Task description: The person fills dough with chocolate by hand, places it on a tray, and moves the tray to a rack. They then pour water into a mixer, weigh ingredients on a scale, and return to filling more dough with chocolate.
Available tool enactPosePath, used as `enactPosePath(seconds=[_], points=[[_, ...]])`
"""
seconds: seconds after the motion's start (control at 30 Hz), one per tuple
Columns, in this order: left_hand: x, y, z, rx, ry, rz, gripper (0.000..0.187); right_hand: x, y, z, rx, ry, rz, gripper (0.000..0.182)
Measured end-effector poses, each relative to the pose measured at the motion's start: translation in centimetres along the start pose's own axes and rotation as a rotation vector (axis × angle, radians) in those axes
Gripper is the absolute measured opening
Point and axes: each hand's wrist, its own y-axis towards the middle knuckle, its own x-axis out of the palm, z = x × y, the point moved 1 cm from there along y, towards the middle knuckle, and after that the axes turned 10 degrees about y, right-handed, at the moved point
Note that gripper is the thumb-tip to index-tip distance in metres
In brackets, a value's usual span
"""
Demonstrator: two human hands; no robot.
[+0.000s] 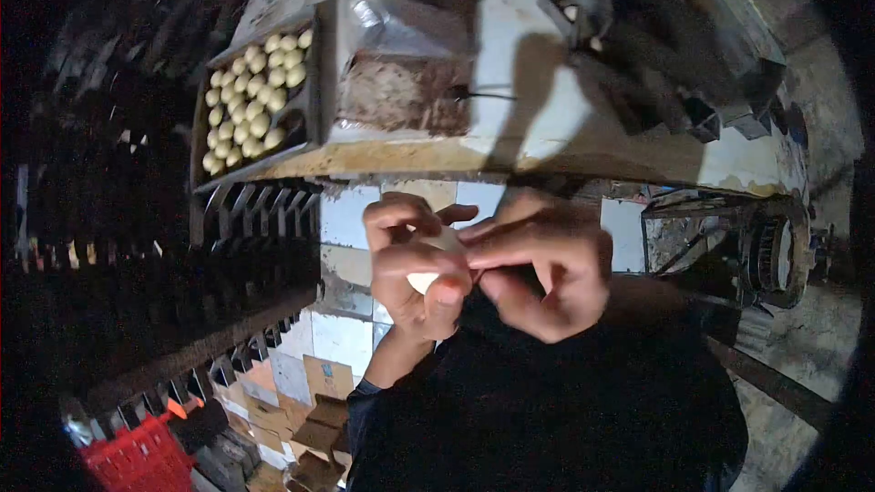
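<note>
Near the middle of the head view, my left hand (407,264) is wrapped round a pale, smooth dough ball (422,281), partly covered by the fingers. My right hand (551,264) touches it from the right, with thumb and fingertips pinched together at its side. What lies between those right fingertips is too small and blurred to tell. Both hands are held in front of the body, below the edge of the worktop (383,160). At the upper left, a dark tray (318,82) holds several pale round dough balls (251,109).
A brown, smeared slab (392,91) with clear plastic (401,27) lies beside the tray. Dark metal moulds (629,82) stand on the worktop's right. Racks line the left side, with a red crate (141,460) below. A round machine part (775,255) is at the right.
</note>
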Motion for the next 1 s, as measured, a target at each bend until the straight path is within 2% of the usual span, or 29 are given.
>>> enactPosePath(seconds=[0.03, 0.07, 0.1, 0.13, 0.2, 0.23, 0.27, 0.3, 0.37, 0.4, 0.47, 0.5, 0.57, 0.67, 0.73, 0.77, 0.83, 0.9, 0.93, 1.0], points=[[2.1, 0.4, -0.3, -0.022, 0.039, 0.032, 0.036, -1.1, 0.5, -1.6, -0.028, -0.159, 0.024, 0.033], [4.1, 0.8, -0.6, -0.042, 0.076, 0.063, 0.040, -2.8, 0.7, -2.0, -0.068, -0.280, 0.002, 0.028], [5.8, 1.6, -1.1, 0.031, 0.072, -0.003, 0.048, -4.9, 0.4, -1.5, -0.183, -0.267, 0.027, 0.028], [8.3, 2.3, -1.4, -0.016, -0.020, -0.003, 0.062, -7.1, 0.0, -0.9, -0.296, -0.257, 0.053, 0.027], [13.5, 3.7, -1.7, -0.115, -0.202, -0.003, 0.089, -11.5, -0.8, -1.1, -0.280, -0.177, 0.100, 0.021], [14.5, 4.5, -3.5, -0.053, -0.230, -0.250, 0.099, -13.7, -0.9, -0.9, -0.284, -0.107, 0.088, 0.019], [16.4, 5.6, -3.2, -0.051, -0.180, -0.370, 0.074, -15.2, -1.3, -0.6, -0.236, -0.058, 0.097, 0.017], [18.6, 6.4, -4.3, 0.099, -0.238, -0.371, 0.060, -16.6, -1.6, -0.4, -0.189, -0.008, 0.108, 0.017], [22.1, 6.5, -5.4, 0.150, -0.227, -0.275, 0.036, -20.7, -1.7, -2.7, 0.092, -0.212, -0.025, 0.019], [22.7, 6.3, -5.4, -0.001, -0.116, -0.282, 0.032, -22.4, -1.3, -3.7, 0.159, -0.431, -0.106, 0.018], [24.0, 5.7, -5.6, -0.303, 0.102, -0.335, 0.027, -23.6, -2.0, -5.5, 0.159, -0.591, 0.244, 0.023], [25.0, 5.6, -5.9, -0.349, 0.163, -0.395, 0.027, -25.1, -1.4, -7.2, 0.050, -0.794, 0.146, 0.030], [27.9, 4.9, -6.5, -0.238, 0.175, -0.560, 0.029, -25.8, -1.9, -7.7, 0.018, -0.659, -0.006, 0.037], [31.8, 3.3, -7.0, -0.136, 0.066, -0.747, 0.037, -27.0, -1.7, -8.2, 0.059, -0.813, -0.300, 0.047], [32.9, 3.6, -6.5, -0.125, 0.007, -0.873, 0.044, -28.6, -2.0, -9.1, 0.171, -0.887, -0.389, 0.046], [33.0, 4.1, -6.2, -0.127, -0.012, -0.937, 0.048, -30.2, -2.4, -8.4, 0.329, -0.574, -0.172, 0.039], [32.6, 4.8, -6.1, -0.138, -0.070, -0.990, 0.056, -33.4, -1.1, -9.2, 0.184, -0.540, -0.189, 0.031], [31.8, 5.4, -6.4, -0.208, -0.195, -0.903, 0.066, -35.9, 1.5, -9.5, 0.176, -0.790, -0.117, 0.031], [31.2, 6.3, -6.1, -0.253, -0.127, -0.890, 0.064, -37.0, 2.5, -9.4, 0.246, -1.054, -0.029, 0.034], [29.6, 9.0, -4.7, -0.342, 0.007, -0.865, 0.061, -40.0, 2.9, -6.0, 0.179, -1.219, -0.271, 0.031]])
